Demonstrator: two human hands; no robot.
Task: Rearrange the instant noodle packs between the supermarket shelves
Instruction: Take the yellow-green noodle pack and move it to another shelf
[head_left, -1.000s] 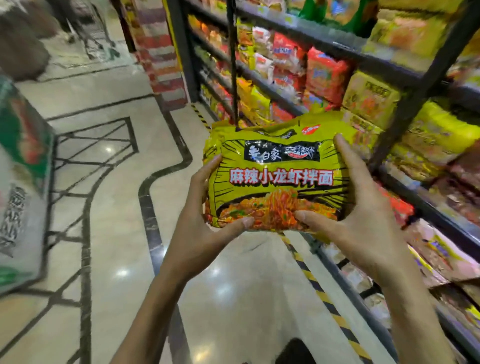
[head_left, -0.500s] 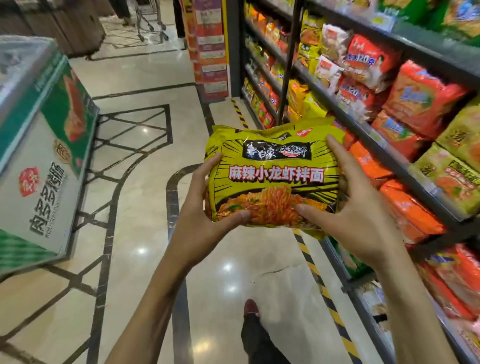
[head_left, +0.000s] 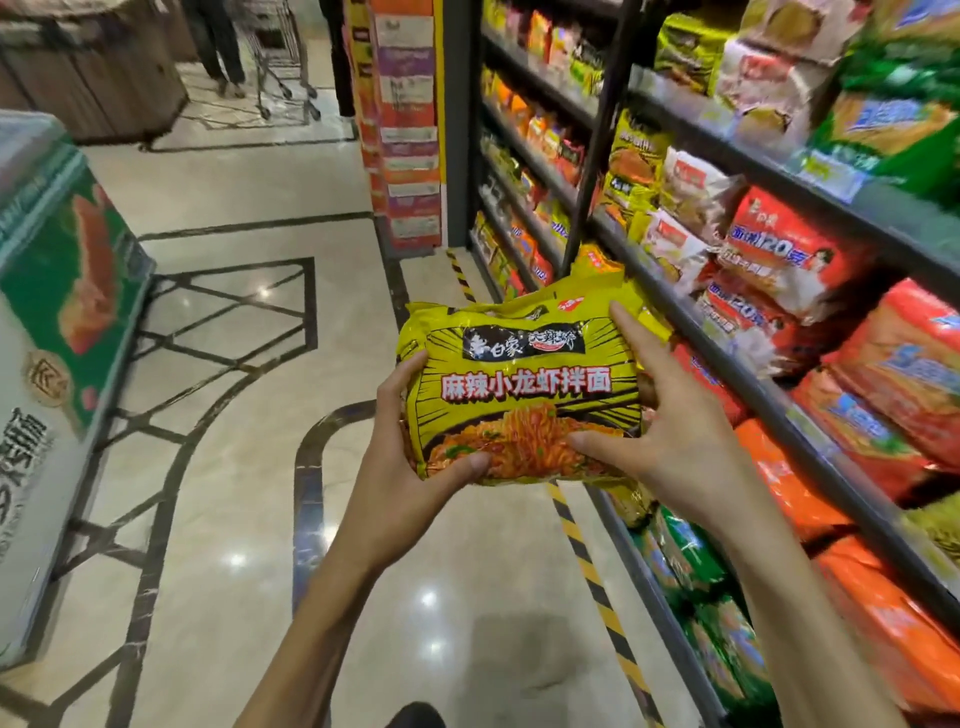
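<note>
I hold a yellow instant noodle multipack (head_left: 524, 389) out in front of me over the aisle floor, face up. My left hand (head_left: 410, 467) grips its lower left corner, thumb on the front. My right hand (head_left: 670, 431) clasps its right edge, fingers spread along the side, thumb on the lower front. More yellow packs seem stacked behind the front one. The supermarket shelves (head_left: 748, 364) run along my right, filled with red (head_left: 779, 260), orange (head_left: 893, 374), white and yellow (head_left: 634, 166) noodle packs.
A chest freezer (head_left: 57, 338) with green and white sides stands at the left. Yellow-black tape (head_left: 592, 571) marks the floor along the shelf base. A pillar of posters (head_left: 410, 130) ends the shelving. Far back, a person stands by a shopping trolley (head_left: 280, 57).
The view has moved forward along the aisle, and the shelf packs beside me have changed from yellow to red and orange. Both hands keep the same hold on the pack.
</note>
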